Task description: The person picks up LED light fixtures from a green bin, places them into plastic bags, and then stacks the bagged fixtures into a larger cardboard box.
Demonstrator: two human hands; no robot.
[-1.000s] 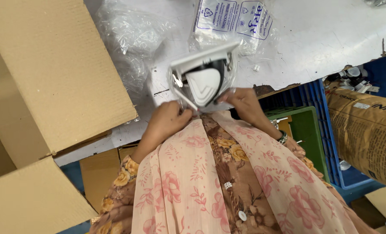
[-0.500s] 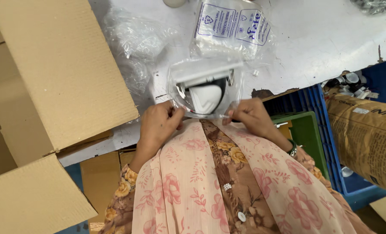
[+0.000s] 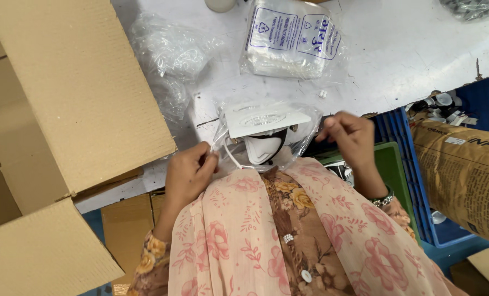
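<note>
Clear plastic forms the pouch point(image 3: 266, 137) that is held at the near edge of the white counter point(image 3: 409, 49), just in front of the person's chest. Inside it a white card point(image 3: 263, 119) and a white moulded piece point(image 3: 262, 149) with a thin white cord are seen. The pouch is stretched sideways, so its long axis runs left to right along the counter edge, while the moulded piece points toward the person. The left corner is pinched by the fingers of the left hand point(image 3: 188, 174), which are closed together on the film; the right corner is pinched likewise by the fingers of the right hand point(image 3: 349, 137).

Little free room is left on the left, where a large brown cardboard box point(image 3: 69, 93) overlaps the counter and its flap lies just beside the left hand. Between box and pouch a crumpled clear bag point(image 3: 167, 60) is laid. Beyond the pouch, a flat stack of clear bags point(image 3: 291, 41) with blue printing is set, tilted slightly. More open counter is found to the far right. Past the counter's right edge, blue crates point(image 3: 477, 101), a green bin point(image 3: 392, 170) and a brown paper sack point(image 3: 464, 175) are crowded together below.
</note>
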